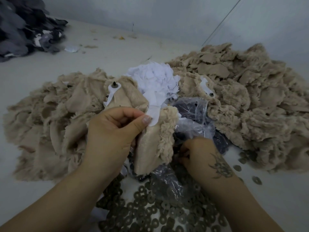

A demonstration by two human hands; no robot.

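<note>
At frame centre the left hand [113, 131] pinches a white felt patch [153, 116] against a beige plush piece [154, 148], thumb curled over both. The piece hangs lengthwise toward the lower edge, just right of the grip. The right hand [195, 154], at lower right, digs curled fingers into a clear plastic bag [192, 114] — what it holds, if anything, is hidden.

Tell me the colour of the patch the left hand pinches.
White; the patch shows best in the head view, on beige plush fabric.
</note>
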